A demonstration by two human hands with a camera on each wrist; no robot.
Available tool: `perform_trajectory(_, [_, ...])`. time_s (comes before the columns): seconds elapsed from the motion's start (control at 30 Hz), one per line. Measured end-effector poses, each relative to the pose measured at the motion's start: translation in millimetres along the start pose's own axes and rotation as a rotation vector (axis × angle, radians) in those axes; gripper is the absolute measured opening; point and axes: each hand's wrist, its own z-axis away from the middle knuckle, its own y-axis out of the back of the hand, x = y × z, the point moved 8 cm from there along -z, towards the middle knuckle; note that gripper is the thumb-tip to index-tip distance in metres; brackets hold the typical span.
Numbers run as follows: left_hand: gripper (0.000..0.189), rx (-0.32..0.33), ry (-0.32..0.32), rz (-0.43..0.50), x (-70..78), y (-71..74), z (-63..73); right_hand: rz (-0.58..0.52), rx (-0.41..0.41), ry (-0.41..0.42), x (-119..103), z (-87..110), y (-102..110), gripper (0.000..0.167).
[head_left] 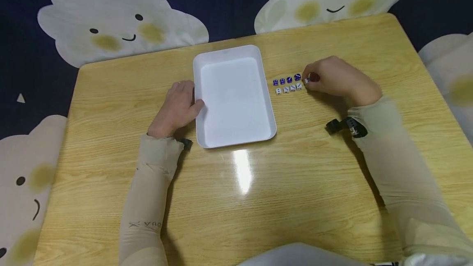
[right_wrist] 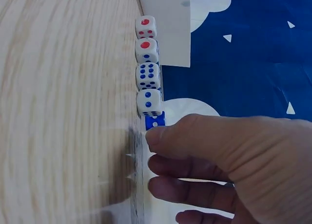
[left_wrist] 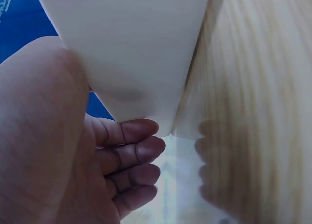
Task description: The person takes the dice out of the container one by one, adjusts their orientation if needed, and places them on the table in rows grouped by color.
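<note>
My left hand (head_left: 177, 106) grips the left rim of a white rectangular tray (head_left: 199, 134), thumb over the edge and inside. In the left wrist view its fingers (left_wrist: 139, 151) lie along the outside of the tray wall (left_wrist: 131, 48). To the right of the tray, my right hand (head_left: 332, 77) pinches a small white die (head_left: 306, 80) between thumb and fingertips at the right end of two rows of dice. Blue dice (head_left: 282, 81) form the far row, white dice (head_left: 286, 89) the near one. In the right wrist view the thumb tip overlaps a blue die (right_wrist: 155, 121), and the hand hides the pinched die.
The tray's floor (head_left: 236, 97) is bare white. Everything rests on a wood-grain table (head_left: 221, 212), and a dark blue cloth with smiling clouds (head_left: 229, 7) hangs past its far and side edges. Black wrist cameras (head_left: 334, 126) sit near both sleeves.
</note>
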Motion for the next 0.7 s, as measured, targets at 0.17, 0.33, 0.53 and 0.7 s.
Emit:
perform_trajectory(0.17, [0.033,-0.012,0.006,0.001,-0.3,-0.7,-1.3,-0.002,-0.014,0.004,-2,0.4,-4,0.021])
perform_trajectory(0.33, [0.032,-0.012,-0.001,0.005,-1.0,-1.6,-1.8,-0.015,-0.034,-0.004,-2,-0.3,-8,0.022])
perform_trajectory(0.53, [0.031,-0.017,-0.001,0.012,-4.0,-5.7,0.0,-0.025,-0.058,-0.017,-3,0.0,-13,0.026])
perform_trajectory(0.7, [0.032,-0.03,0.003,-0.011,-6.2,-9.6,0.0,-0.035,-0.06,-0.029,2,0.6,-15,0.029])
